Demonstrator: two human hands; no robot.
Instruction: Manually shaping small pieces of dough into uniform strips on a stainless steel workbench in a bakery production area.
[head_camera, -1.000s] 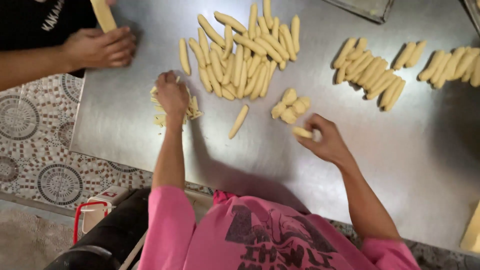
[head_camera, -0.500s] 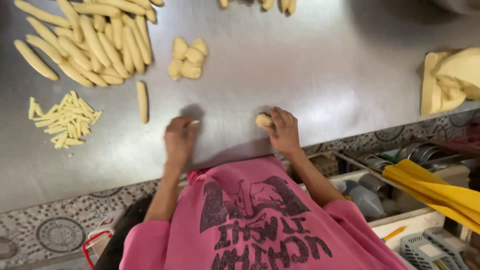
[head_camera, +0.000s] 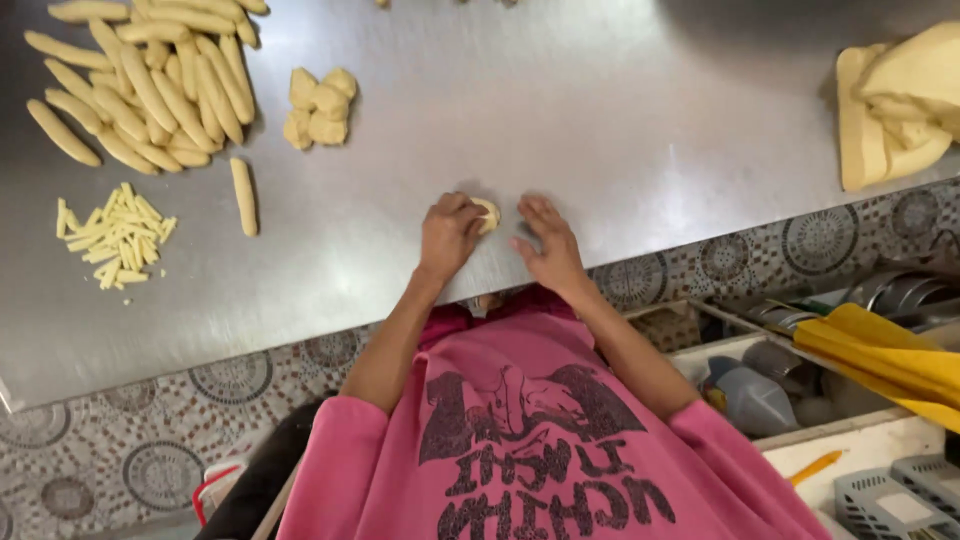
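Steel table (head_camera: 620, 110): left hand (head_camera: 449, 236) pinches one dough lump (head_camera: 487, 214) (right hand (head_camera: 550, 247) spread).

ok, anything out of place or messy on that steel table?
Nothing looks damaged or spilled. One dough stick lies alone below the main pile of sticks, and a loose scatter of thin dough trimmings sits near the table's left side. The left hand covers a small dough piece; the right hand rests beside it.
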